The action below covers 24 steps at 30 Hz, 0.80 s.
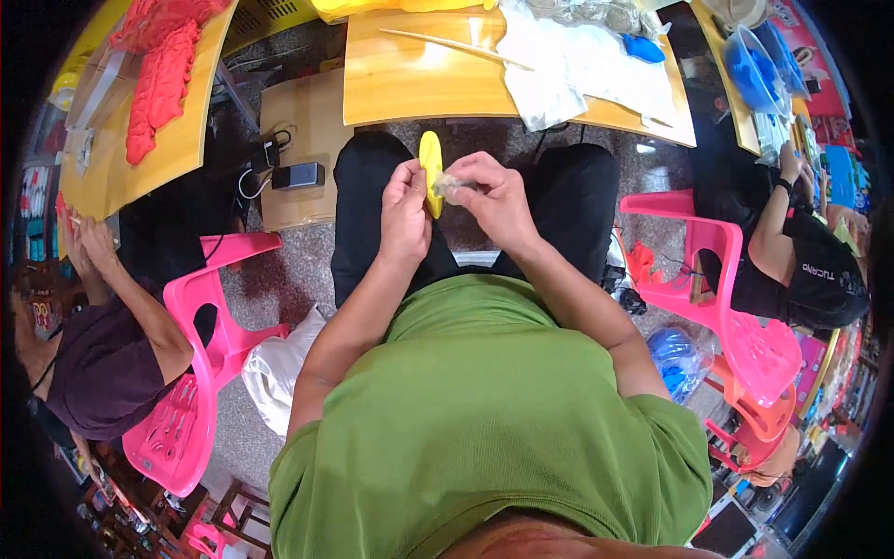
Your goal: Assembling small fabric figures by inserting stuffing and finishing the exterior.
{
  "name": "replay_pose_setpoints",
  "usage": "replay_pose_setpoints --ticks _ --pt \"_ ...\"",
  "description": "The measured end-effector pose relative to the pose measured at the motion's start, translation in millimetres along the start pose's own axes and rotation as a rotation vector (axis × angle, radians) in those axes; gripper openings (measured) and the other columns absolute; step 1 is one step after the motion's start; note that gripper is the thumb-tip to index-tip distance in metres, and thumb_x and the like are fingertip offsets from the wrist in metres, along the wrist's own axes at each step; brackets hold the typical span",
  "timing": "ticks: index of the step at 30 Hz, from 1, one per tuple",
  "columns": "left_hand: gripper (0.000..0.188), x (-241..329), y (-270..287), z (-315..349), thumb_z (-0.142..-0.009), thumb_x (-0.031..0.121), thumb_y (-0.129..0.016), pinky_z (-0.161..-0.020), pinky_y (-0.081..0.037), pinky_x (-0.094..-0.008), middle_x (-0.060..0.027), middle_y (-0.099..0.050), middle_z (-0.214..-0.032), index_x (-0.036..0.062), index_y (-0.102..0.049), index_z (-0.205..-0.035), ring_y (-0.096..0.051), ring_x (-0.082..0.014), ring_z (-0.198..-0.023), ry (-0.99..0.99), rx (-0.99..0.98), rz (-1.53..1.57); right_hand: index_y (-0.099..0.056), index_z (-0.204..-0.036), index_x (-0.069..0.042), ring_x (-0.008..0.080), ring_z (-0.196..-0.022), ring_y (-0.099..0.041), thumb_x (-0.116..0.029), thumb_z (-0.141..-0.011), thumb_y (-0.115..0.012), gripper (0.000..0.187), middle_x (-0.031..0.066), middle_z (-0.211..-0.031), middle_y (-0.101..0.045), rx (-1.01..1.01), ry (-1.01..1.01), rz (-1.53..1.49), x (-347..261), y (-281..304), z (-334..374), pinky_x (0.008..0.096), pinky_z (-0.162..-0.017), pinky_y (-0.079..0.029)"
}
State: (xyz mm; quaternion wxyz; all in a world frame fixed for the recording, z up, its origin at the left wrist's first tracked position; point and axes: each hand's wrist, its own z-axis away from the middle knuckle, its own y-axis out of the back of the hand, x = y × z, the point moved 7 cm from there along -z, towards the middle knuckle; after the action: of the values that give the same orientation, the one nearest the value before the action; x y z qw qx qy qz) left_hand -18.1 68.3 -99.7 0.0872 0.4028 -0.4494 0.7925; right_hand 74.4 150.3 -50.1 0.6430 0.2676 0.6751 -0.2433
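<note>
Both hands meet above the lap, in front of the wooden surface [410,84]. The left hand [405,210] is closed on a yellow plastic piece [431,168], held upright. The right hand [494,200] pinches a small clear wad [450,186] (too blurred to identify) against that piece. White cloth [568,65] lies on the surface beyond, and pink chairs [200,373] stand on either side.

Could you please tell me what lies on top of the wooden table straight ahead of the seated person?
On the wooden table lie a thin pale stick, white cloth or bags and a small blue piece. Whatever lies beneath the white material is covered.
</note>
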Motion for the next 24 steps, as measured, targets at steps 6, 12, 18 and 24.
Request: replay_pose_setpoints --ticks 6,12,18,24 --pt "0.019 5.7 1.6 4.9 -0.098 0.014 -0.041 -0.066 -0.042 -0.02 -0.0001 -0.055 -0.085 0.0026 -0.054 -0.106 -0.05 -0.0044 -0.075 -0.082 0.043 -0.194 -0.066 -0.089 -0.008 0.0274 -0.081 -0.055 0.001 -0.069 -0.063 0.021 0.0096 -0.087 -0.053 -0.036 0.432 0.689 -42.8 -23.7 6.5 0.0348 -0.062 -0.048" --pt "0.025 14.2 2.4 9.7 -0.098 0.015 -0.039 -0.074 -0.044 -0.0245 -0.0049 -0.058 -0.093 -0.001 -0.053 -0.113 -0.053 -0.0099 -0.083 -0.226 0.073 -0.556 -0.064 -0.096 -0.008 0.0264 -0.081 -0.055 -0.006 -0.072 -0.06 0.025 0.0094 -0.086 -0.052 -0.06 0.331 1.096 -40.1 -33.8 9.4 0.0364 -0.058 -0.048" --pt "0.023 13.2 -2.8 18.9 -0.095 0.011 -0.044 -0.079 -0.045 -0.0299 -0.0122 -0.06 -0.098 -0.0019 -0.052 -0.113 -0.056 -0.0168 -0.088 -0.386 0.146 -0.823 -0.064 -0.096 -0.008 0.0256 -0.071 -0.057 -0.01 -0.076 -0.058 0.021 0.008 -0.077 -0.05 0.032 0.25 1.108 -27.5 -22.9 5.9 0.0386 -0.052 -0.046" --pt "0.022 6.1 -14.8 26.5 -0.093 0.008 -0.045 -0.078 -0.046 -0.0319 -0.0152 -0.059 -0.098 -0.0019 -0.049 -0.113 -0.058 -0.0215 -0.088 -0.422 0.066 -0.776 -0.064 -0.078 -0.005 0.0281 -0.06 -0.061 -0.012 -0.07 -0.067 0.011 0.0106 -0.066 -0.059 0.222 0.192 0.737 -21.4 -2.1 1.6 0.0342 -0.052 -0.047"
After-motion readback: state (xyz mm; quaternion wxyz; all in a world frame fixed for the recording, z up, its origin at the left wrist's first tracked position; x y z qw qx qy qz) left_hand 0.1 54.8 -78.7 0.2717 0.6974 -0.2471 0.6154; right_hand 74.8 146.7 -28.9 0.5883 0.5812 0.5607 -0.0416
